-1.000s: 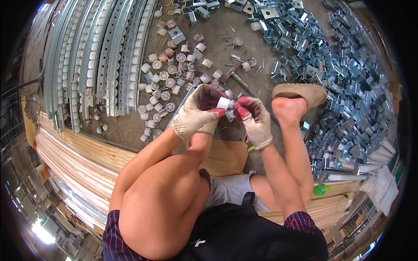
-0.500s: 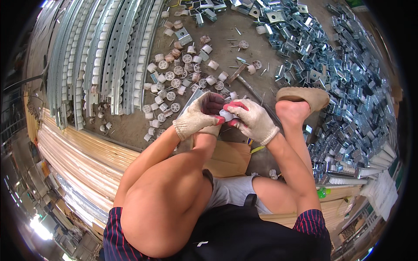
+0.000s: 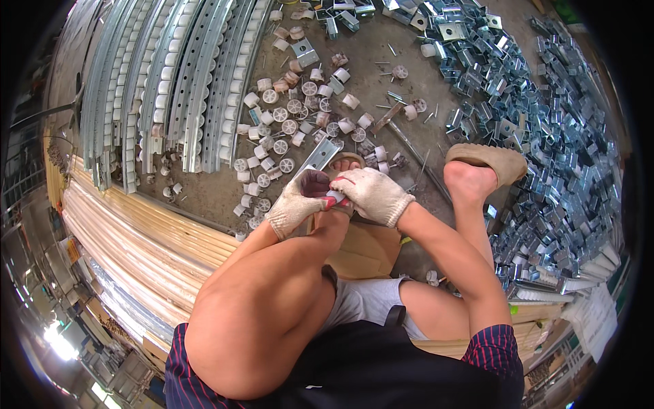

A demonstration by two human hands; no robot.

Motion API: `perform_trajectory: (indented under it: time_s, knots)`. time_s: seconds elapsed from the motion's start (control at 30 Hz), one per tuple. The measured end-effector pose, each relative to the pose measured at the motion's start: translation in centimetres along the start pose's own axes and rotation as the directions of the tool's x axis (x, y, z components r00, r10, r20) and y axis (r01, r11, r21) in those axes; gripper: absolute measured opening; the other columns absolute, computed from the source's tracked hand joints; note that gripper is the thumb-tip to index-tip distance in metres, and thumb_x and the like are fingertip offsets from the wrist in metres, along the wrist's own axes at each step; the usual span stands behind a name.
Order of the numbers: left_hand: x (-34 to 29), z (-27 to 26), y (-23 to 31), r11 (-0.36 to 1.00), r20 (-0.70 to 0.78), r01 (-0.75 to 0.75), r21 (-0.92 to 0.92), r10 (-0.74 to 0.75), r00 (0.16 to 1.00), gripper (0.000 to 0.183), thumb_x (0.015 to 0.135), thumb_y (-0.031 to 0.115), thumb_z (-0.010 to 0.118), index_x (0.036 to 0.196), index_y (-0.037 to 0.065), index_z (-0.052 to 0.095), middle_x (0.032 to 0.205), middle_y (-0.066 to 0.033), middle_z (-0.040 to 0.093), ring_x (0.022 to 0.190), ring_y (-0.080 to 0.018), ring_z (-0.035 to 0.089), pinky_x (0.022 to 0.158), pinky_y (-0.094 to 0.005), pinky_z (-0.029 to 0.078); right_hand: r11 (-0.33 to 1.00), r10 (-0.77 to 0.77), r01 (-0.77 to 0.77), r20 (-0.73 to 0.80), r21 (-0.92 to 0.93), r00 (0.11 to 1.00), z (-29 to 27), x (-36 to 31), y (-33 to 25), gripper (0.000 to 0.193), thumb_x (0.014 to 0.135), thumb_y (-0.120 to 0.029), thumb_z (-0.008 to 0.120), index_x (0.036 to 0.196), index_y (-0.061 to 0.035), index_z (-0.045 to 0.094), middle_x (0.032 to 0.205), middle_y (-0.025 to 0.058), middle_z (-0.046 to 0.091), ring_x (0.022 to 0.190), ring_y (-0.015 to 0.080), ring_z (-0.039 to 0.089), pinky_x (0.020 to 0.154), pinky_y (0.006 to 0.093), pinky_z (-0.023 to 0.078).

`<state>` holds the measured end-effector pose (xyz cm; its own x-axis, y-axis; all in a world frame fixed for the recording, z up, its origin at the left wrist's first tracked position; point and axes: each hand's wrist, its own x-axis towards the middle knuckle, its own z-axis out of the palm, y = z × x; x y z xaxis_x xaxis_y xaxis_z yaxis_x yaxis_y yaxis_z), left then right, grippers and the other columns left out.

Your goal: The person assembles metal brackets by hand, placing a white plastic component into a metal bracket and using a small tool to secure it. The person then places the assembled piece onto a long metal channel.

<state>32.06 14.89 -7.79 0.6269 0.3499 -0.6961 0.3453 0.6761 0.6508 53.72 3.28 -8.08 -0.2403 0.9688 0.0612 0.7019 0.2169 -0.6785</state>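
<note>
Both of my hands wear off-white knit gloves with red fingertips and meet above my foot. My left hand [image 3: 298, 199] is curled, its thumb pressed to a small white plastic roller [image 3: 335, 196]. From the other side my right hand [image 3: 373, 195] pinches the same roller, covering most of it. Just beyond my fingers, a short silver metal channel [image 3: 321, 155] slants up from the floor beside my sandal. Loose white rollers [image 3: 289, 127] with spoked faces lie scattered past the hands.
A hammer [image 3: 409, 142] lies on the floor to the right of the rollers. Long metal rails [image 3: 204, 88] fitted with white rollers stand at the far left. Bent metal brackets [image 3: 545, 157] are heaped on the right. Wrapped pale strips [image 3: 136, 232] run along the left.
My right hand has closed in on my left, hiding more of the white roller. Both hands have come slightly lower in view, and the whole scene has shifted a little.
</note>
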Motion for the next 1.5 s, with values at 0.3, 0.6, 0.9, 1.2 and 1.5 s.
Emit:
perform_trajectory:
  time_s: [0.3, 0.6, 0.9, 1.2, 1.5]
  knots:
    - [1.0, -3.2, 1.2, 0.831, -0.404, -0.117, 0.544, 0.381, 0.831, 0.034, 0.091, 0.018, 0.081, 0.119, 0.003, 0.068, 0.106, -0.0109, 0.078, 0.092, -0.0171, 0.074, 0.085, -0.0327, 0.059, 0.996, 0.061, -0.069, -0.132, -0.058, 0.989, 0.4, 5.0, 3.4, 0.035, 0.085, -0.013, 0.076, 0.119, -0.0121, 0.072, 0.118, 0.0121, 0.07, 0.11, 0.0358, 0.067, 0.097, 0.048, 0.053]
    - [1.3, -1.9, 1.3, 0.755, -0.343, -0.051, 0.654, 0.356, 0.869, 0.032, 0.098, 0.026, 0.069, 0.122, 0.006, 0.067, 0.113, -0.0168, 0.077, 0.106, -0.0342, 0.074, 0.093, -0.043, 0.057, 0.984, -0.01, 0.031, 0.118, -0.174, 0.993, -0.7, 8.4, 3.5, 0.031, 0.088, -0.014, 0.07, 0.119, -0.0147, 0.075, 0.109, 0.0081, 0.073, 0.107, 0.0303, 0.068, 0.094, 0.0459, 0.052]
    - [1.8, -1.8, 0.7, 0.782, -0.353, -0.072, 0.619, 0.358, 0.865, 0.035, 0.097, 0.028, 0.07, 0.122, 0.005, 0.068, 0.113, -0.0171, 0.076, 0.107, -0.0347, 0.074, 0.093, -0.0434, 0.057, 0.952, 0.004, 0.072, 0.248, -0.299, 0.969, -0.9, 9.7, 3.2, 0.025, 0.087, -0.016, 0.071, 0.112, -0.0175, 0.076, 0.105, 0.0059, 0.072, 0.105, 0.028, 0.069, 0.093, 0.0455, 0.053]
    - [1.3, -1.5, 1.0, 0.721, -0.315, -0.088, 0.687, 0.405, 0.859, 0.041, 0.089, 0.029, 0.077, 0.123, 0.007, 0.069, 0.115, -0.0157, 0.077, 0.107, -0.0342, 0.074, 0.093, -0.0437, 0.058, 0.955, 0.025, 0.038, 0.209, -0.293, 0.978, -0.4, 9.6, 2.8, 0.031, 0.084, -0.013, 0.073, 0.115, -0.0133, 0.076, 0.106, 0.008, 0.073, 0.102, 0.0303, 0.07, 0.092, 0.0448, 0.054]
    - [1.4, 0.1, 1.3, 0.594, -0.248, -0.195, 0.78, 0.581, 0.775, 0.044, 0.086, 0.021, 0.08, 0.127, 0.009, 0.069, 0.114, -0.0154, 0.077, 0.104, -0.0364, 0.074, 0.09, -0.0447, 0.059, 0.977, 0.071, -0.063, 0.032, -0.205, 0.997, 0.9, 7.9, 3.6, 0.035, 0.088, -0.016, 0.073, 0.123, -0.0149, 0.075, 0.107, 0.0103, 0.074, 0.099, 0.0332, 0.067, 0.091, 0.0456, 0.055]
